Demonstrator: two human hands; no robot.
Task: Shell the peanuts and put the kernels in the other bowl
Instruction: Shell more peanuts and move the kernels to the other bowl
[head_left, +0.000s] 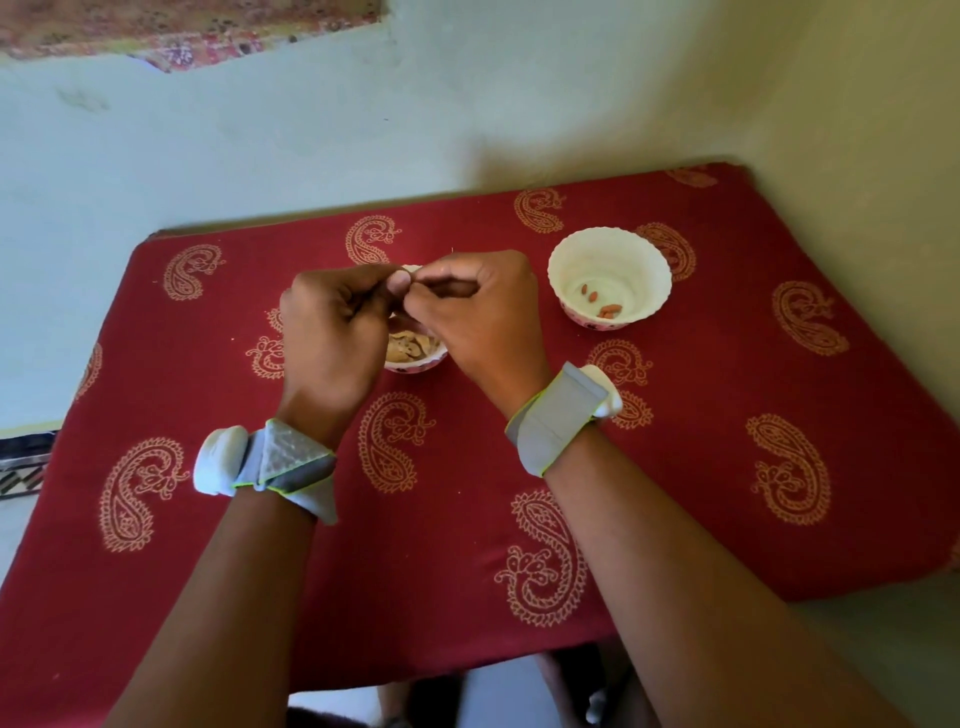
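My left hand and my right hand meet above a small bowl that holds peanut shells and is mostly hidden beneath them. The fingers of both hands are curled and their tips pinch together at one spot; what they pinch is hidden, presumably a peanut. To the right stands a white scalloped bowl with several reddish kernels on its bottom. Both wrists carry grey bands.
The bowls sit on a table covered by a red cloth with a gold paisley print. The table is pushed into a corner, with walls behind and at the right. Its near edge is just above my knees.
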